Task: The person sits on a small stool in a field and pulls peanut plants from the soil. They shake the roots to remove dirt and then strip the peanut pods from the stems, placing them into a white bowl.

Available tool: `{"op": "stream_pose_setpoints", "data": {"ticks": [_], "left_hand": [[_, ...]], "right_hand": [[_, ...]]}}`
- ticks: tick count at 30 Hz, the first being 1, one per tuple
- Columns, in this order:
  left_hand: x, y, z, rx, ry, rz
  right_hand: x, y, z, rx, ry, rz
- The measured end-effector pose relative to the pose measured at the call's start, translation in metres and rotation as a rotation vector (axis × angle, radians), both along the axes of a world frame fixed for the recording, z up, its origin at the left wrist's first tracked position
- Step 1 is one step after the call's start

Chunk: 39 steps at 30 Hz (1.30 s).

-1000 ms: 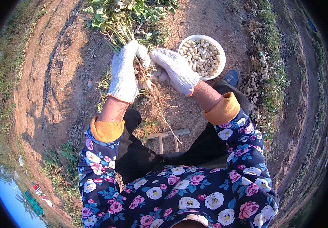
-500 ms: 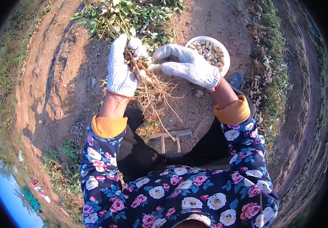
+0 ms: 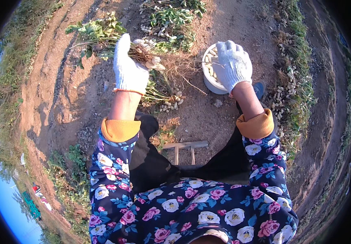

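Note:
My left hand [image 3: 130,72], in a white knit glove, is closed round the stems of an uprooted peanut plant [image 3: 141,55]. The plant's leaves [image 3: 98,34] stick out to the left, and its thin roots trail right toward the bucket. A few pale pods show at the root end by my fingers. Above the right side of a white bucket [image 3: 215,86] is my gloved right hand [image 3: 234,65], back upward and fingers curled. Whatever is inside those fingers is hidden. Picked peanuts [image 3: 211,61] lie in the bucket, partly covered by this hand.
More peanut plants with pods [image 3: 171,22] lie on the soil ahead, and another bunch [image 3: 167,99] rests nearer me. A row of plants and pods [image 3: 287,89] runs along the right. A small wooden frame [image 3: 185,145] sits between my legs. My shoe [image 3: 259,88] is beside the bucket.
My right hand has left the plant's roots and moved right, over the bucket. The plant in my left hand has tipped, its roots now pointing right. The plants on the ground are more exposed.

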State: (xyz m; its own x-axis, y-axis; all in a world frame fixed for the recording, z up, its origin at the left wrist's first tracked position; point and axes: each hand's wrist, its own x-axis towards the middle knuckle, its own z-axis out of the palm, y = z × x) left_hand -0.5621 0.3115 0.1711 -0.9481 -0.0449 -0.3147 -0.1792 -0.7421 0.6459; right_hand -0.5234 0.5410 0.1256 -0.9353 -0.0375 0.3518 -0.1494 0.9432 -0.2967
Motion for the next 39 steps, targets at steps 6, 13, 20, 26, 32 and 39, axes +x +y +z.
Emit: {"op": "stream_pose_setpoints", "data": {"ticks": [6, 13, 20, 26, 32, 39], "left_hand": [[-0.017, -0.012, -0.032, -0.04, 0.092, -0.1], [-0.009, -0.003, -0.022, -0.298, 0.085, 0.008], [-0.01, 0.0, -0.021, -0.264, 0.109, 0.028], [-0.002, 0.014, -0.032, -0.283, 0.013, 0.061], [0.005, 0.021, -0.037, -0.303, -0.013, 0.044], [0.007, 0.022, -0.035, -0.339, -0.019, -0.006]], "right_hand": [[0.027, -0.034, 0.032, -0.462, 0.371, 0.416], [0.025, -0.063, 0.022, -1.371, -0.292, 0.178], [0.051, -0.086, 0.017, -0.66, -0.03, 0.38], [0.024, -0.08, -0.004, -0.536, -0.025, 0.119], [0.016, -0.074, 0.008, -0.612, -0.077, 0.053], [0.01, -0.064, 0.005, -0.511, -0.06, 0.215]]}}
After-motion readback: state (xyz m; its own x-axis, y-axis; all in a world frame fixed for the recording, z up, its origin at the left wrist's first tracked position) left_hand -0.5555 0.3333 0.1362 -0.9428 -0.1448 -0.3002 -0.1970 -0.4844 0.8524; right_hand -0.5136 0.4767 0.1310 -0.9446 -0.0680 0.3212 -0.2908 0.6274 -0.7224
